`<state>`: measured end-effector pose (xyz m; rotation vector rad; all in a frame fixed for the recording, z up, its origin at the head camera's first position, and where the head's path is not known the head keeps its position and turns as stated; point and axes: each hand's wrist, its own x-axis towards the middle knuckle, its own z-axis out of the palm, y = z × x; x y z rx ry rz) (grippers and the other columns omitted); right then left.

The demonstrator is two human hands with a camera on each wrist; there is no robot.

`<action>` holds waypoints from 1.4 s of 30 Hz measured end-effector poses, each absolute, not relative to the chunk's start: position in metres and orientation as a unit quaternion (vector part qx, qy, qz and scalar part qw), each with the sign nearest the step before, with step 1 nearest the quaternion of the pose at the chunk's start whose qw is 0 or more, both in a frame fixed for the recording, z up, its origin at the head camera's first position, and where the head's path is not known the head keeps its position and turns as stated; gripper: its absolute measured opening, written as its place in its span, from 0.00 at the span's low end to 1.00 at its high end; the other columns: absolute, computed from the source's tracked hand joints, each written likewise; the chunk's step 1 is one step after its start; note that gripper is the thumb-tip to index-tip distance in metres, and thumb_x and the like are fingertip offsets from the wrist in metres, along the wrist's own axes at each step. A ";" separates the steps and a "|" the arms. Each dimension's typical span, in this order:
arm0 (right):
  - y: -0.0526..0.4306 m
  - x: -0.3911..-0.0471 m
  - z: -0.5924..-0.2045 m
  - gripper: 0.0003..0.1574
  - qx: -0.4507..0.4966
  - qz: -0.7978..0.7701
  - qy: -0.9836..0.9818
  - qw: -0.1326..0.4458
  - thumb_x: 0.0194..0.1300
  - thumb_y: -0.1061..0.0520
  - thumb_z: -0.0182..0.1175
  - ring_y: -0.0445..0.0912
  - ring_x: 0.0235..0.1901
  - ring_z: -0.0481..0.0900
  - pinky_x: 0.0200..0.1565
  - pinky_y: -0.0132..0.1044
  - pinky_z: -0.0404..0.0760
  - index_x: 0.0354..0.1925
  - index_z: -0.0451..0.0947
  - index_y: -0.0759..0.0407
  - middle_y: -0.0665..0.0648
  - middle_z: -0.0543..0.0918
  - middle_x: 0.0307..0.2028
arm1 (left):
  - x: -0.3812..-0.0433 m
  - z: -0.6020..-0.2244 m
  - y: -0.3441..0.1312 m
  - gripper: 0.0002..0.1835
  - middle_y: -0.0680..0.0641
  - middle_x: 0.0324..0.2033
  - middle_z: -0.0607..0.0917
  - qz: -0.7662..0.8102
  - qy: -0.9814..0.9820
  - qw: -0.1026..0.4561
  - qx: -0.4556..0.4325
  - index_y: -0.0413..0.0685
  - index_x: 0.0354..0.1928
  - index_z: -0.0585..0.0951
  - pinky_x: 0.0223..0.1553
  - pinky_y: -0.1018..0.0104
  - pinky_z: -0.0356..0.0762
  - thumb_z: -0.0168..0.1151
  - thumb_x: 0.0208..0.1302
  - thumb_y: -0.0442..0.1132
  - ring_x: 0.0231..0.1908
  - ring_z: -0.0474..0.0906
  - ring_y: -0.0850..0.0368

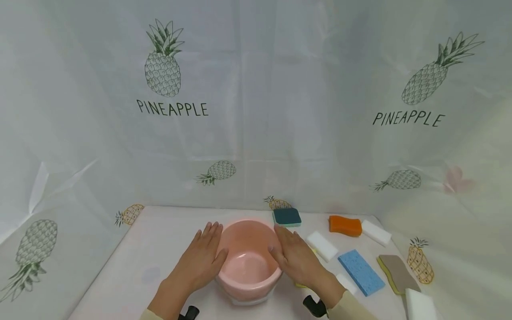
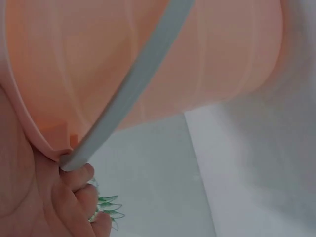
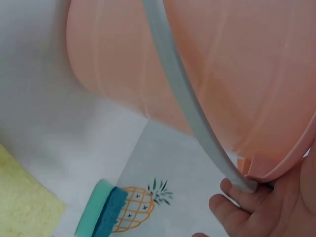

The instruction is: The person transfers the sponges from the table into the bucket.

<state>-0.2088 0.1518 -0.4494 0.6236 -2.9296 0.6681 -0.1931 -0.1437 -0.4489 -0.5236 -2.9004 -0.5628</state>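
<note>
Backdrop (image 1: 256,98): pale sheet, creased at left, printed with outline pineapples in green and orange and the word PINEAPPLE twice; stands behind the table and on both sides.
Table (image 1: 168,253): white top, far edge meeting the backdrop.
Bucket (image 1: 250,289): pink, upright, mouth upward, near middle of the table, between the two hands; grey handle (image 2: 134,81) hung down across its near outer wall.
Left hand (image 1: 202,258): palm against the rim on the left side; fingers straight and uncurled, gripping nothing.
Right hand (image 1: 298,258): palm against the rim on the right side; fingers likewise extended, gripping nothing.
Blue sponge (image 1: 361,272): flat, slanted, right of the right hand.
Brown-and-yellow sponge (image 1: 398,273): brown face up, near the table's right edge.
White blocks (image 1: 322,246): one just beyond the right hand, one touching or just beside the orange sponge, one at lower right, one partly hidden by the right arm.
Orange sponge (image 1: 345,226): toward the far right.
Dark green sponge (image 1: 287,216): lighter underside, behind the bucket, slightly right.
</note>
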 end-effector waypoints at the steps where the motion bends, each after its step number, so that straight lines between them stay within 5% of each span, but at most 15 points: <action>1: 0.151 -0.206 -0.449 0.46 0.201 0.216 -0.955 0.039 0.84 0.34 0.43 0.57 0.80 0.62 0.81 0.59 0.56 0.80 0.60 0.65 0.62 0.66 0.79 | -0.191 -0.449 -0.144 0.38 0.36 0.81 0.60 -0.184 -0.965 0.070 -0.174 0.35 0.81 0.60 0.82 0.40 0.50 0.50 0.83 0.54 0.83 0.49 0.40; 15: 0.148 -0.175 -0.445 0.49 0.183 0.178 -0.965 0.053 0.83 0.31 0.41 0.57 0.81 0.59 0.81 0.60 0.54 0.82 0.56 0.64 0.61 0.62 0.81 | -0.171 -0.440 -0.142 0.34 0.35 0.79 0.65 -0.142 -0.967 0.111 -0.178 0.33 0.79 0.63 0.80 0.38 0.56 0.49 0.83 0.50 0.81 0.56 0.37; 28: 0.142 -0.167 -0.443 0.49 0.159 0.192 -0.968 0.040 0.82 0.29 0.40 0.59 0.77 0.67 0.79 0.63 0.56 0.80 0.62 0.64 0.62 0.70 0.77 | -0.168 -0.434 -0.143 0.35 0.34 0.79 0.63 -0.184 -0.967 0.050 -0.171 0.33 0.80 0.62 0.81 0.38 0.52 0.49 0.83 0.50 0.82 0.53 0.37; 35: 0.138 -0.158 -0.449 0.48 0.143 0.186 -0.969 0.081 0.82 0.30 0.42 0.58 0.77 0.67 0.79 0.63 0.59 0.78 0.64 0.65 0.62 0.72 0.76 | -0.158 -0.439 -0.149 0.35 0.36 0.80 0.62 -0.176 -0.965 0.073 -0.179 0.35 0.80 0.61 0.81 0.38 0.53 0.50 0.83 0.51 0.82 0.53 0.39; 42: 0.167 -0.161 -0.459 0.46 0.058 0.152 -0.976 0.144 0.78 0.32 0.54 0.63 0.71 0.72 0.76 0.63 0.64 0.74 0.69 0.66 0.67 0.76 0.70 | -0.145 -0.446 -0.154 0.35 0.37 0.78 0.67 -0.171 -0.962 0.118 -0.176 0.37 0.79 0.66 0.80 0.37 0.54 0.51 0.82 0.53 0.81 0.57 0.39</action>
